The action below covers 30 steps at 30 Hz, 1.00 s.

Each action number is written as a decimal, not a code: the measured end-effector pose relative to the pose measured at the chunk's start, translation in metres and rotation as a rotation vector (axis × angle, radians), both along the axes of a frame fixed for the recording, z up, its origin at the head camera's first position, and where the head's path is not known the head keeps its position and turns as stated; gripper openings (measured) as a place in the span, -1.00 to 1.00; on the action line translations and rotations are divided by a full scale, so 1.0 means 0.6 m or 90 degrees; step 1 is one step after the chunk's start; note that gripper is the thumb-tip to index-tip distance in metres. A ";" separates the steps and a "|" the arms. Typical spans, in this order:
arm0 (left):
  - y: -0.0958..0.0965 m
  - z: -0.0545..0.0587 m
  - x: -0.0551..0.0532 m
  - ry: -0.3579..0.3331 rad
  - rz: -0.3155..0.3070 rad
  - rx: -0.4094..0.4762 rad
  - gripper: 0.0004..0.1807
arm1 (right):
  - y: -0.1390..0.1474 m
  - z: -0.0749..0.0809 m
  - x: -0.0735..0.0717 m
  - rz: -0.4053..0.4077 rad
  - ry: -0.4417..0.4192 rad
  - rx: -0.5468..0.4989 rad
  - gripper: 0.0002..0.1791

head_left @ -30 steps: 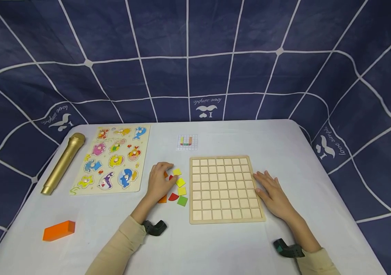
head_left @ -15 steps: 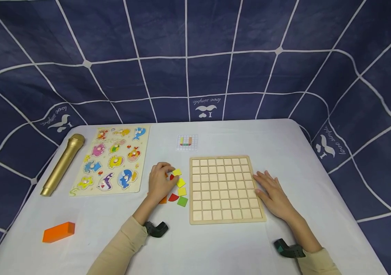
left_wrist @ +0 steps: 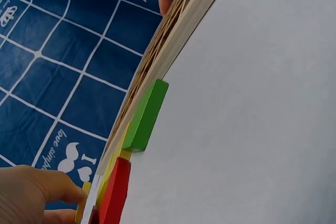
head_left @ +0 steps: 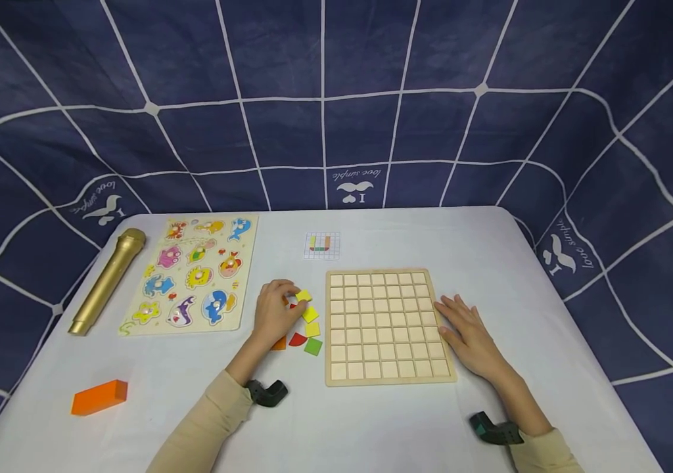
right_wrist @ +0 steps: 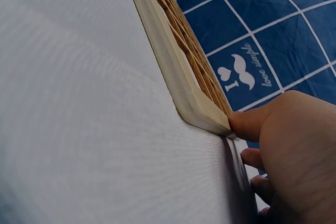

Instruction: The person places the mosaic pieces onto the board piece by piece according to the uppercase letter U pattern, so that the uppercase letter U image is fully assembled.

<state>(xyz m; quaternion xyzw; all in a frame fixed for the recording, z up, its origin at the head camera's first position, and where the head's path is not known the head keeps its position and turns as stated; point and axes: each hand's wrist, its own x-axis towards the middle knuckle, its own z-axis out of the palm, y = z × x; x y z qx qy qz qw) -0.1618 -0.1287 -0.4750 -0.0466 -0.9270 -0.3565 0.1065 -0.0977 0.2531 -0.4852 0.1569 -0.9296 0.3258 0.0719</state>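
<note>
My left hand (head_left: 277,312) is over a small cluster of coloured tiles, thumb and index finger pinching a yellow square tile (head_left: 303,296). In the left wrist view that yellow tile (left_wrist: 83,203) shows at the fingertips. Other yellow tiles (head_left: 312,329), a red quarter-round tile (head_left: 298,339), a green square tile (head_left: 313,347) and an orange tile (head_left: 279,343) lie around it, some partly hidden by the hand. To their right is a wooden grid board (head_left: 392,381). My right hand (head_left: 472,336) rests at its right edge, fingers extended, thumb touching the frame (right_wrist: 197,106).
A small pattern card (head_left: 322,246) with a coloured U shape lies behind the board. Further left are a sea-animal peg puzzle (head_left: 188,289), a gold microphone (head_left: 108,282) and an orange block (head_left: 100,397). A dark blue curtain (head_left: 289,131) surrounds the table's far side.
</note>
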 end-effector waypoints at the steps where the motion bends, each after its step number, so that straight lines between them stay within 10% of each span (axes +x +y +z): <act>1: 0.000 0.003 0.000 -0.004 0.000 0.000 -0.72 | 0.000 0.000 0.000 0.001 0.000 -0.002 -0.48; 19: 0.052 0.056 -0.024 0.048 -0.063 0.010 -0.72 | 0.001 0.000 -0.001 -0.004 0.001 0.003 -0.48; 30: 0.102 0.057 -0.042 -0.025 -0.161 -0.028 -0.73 | 0.000 -0.003 -0.001 -0.005 0.002 0.017 -0.48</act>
